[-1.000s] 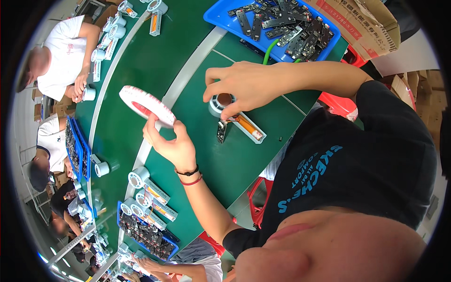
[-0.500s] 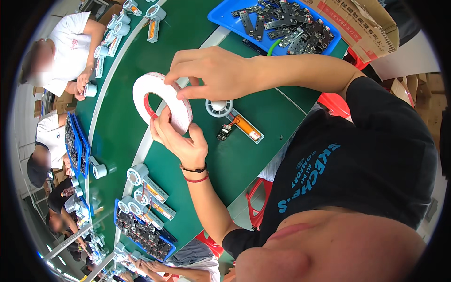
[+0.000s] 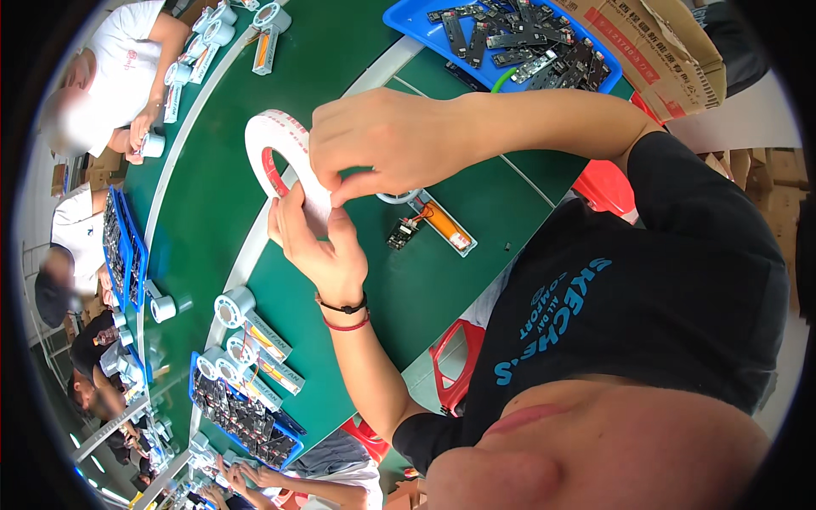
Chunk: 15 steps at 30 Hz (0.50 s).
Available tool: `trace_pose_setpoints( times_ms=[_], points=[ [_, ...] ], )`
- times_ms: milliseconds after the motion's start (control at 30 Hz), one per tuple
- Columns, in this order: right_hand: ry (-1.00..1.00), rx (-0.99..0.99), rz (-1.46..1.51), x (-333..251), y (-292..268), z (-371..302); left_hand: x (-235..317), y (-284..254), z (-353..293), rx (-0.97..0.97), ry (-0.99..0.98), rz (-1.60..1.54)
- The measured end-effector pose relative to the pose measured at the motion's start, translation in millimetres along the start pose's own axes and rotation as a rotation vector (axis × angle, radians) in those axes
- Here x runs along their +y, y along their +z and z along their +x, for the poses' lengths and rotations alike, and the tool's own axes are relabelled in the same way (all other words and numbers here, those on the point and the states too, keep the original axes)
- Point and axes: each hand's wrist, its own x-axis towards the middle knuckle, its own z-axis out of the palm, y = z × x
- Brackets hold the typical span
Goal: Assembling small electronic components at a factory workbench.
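Note:
A white roll of tape (image 3: 263,134) with a red inner core is held up above the green table. My left hand (image 3: 321,255) grips its lower edge, fingers through the ring and thumb outside. Across the roll's near side, my right hand (image 3: 387,140) is closed with thumb and fingers pinched at the tape's edge; any loose end between them cannot be made out. Beneath the hands lies an opened small fan (image 3: 446,223) with an orange battery in its handle. Its round head is partly hidden by my right hand. Wires join it to a small black circuit board (image 3: 399,233).
A blue tray (image 3: 408,19) heaped with black circuit boards is at the top, by a cardboard box (image 3: 654,51). Several fans (image 3: 234,308) and another blue tray (image 3: 297,448) are at lower left. Other people (image 3: 127,64) work across the green table (image 3: 212,153).
My right hand's fingers, spread over the roll before, are now drawn together at its edge. The roll has tilted, and the whole view has shifted slightly.

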Motion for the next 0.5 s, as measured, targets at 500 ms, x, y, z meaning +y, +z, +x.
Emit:
trace_pose_setpoints(
  times_ms=[500],
  points=[
    [0.167,0.196,0.549,-29.5,2.8,63.9,-20.5,-29.7,16.0,0.434,-0.534,-0.534]
  ],
)
